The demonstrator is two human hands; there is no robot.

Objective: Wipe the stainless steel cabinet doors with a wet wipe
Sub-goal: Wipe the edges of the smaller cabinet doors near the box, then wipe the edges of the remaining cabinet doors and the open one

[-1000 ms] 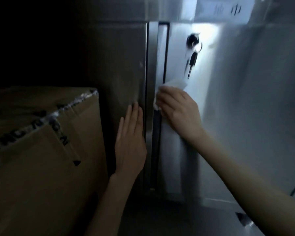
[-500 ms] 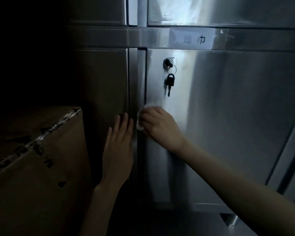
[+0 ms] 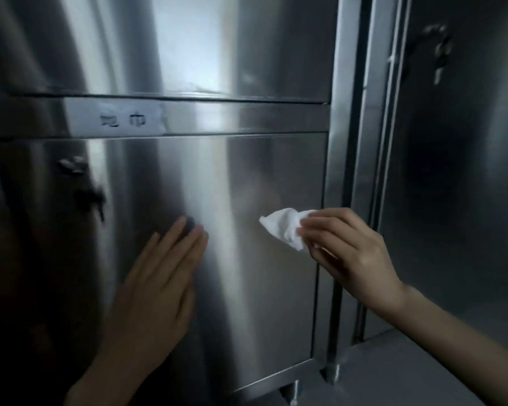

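Lock (image 3: 74, 167): far left, blurred, in the dim part of the steel
Key (image 3: 94, 199): dark, hanging just below the lock; too blurred to tell more
Label (image 3: 115, 120): pale strip stuck on the horizontal rail (image 3: 247, 117) that crosses the cabinet front, with two handwritten characters on it
Upper door (image 3: 188, 39): brushed steel above the rail, a bright streak of reflected light down its middle
Lower door (image 3: 247, 303): stainless steel panel under the rail, carrying the lock and key at its left; a pale band of light runs down it between the two hands
Left hand (image 3: 159, 288): palm flat against the Lower door, below and right of the key, forearm coming up from the bottom edge
Left fingers (image 3: 182, 244): straight and close together, pointing up and to the right, lying on the steel and gripping nothing
Wet wipe (image 3: 285, 227): white and bunched, at the right part of the Lower door near its right edge, sticking out leftward from the right hand (image 3: 352, 250); whether it touches the steel cannot be told
Right fingers (image 3: 320, 221): curled, pinching the Wet wipe against the thumb; the arm reaches in from the lower right
Post (image 3: 340, 142): vertical steel upright just right of the Lower door
Right-hand door (image 3: 452, 200): another steel door beyond the Post, dim, with a blurred second lock (image 3: 437, 54) high on it
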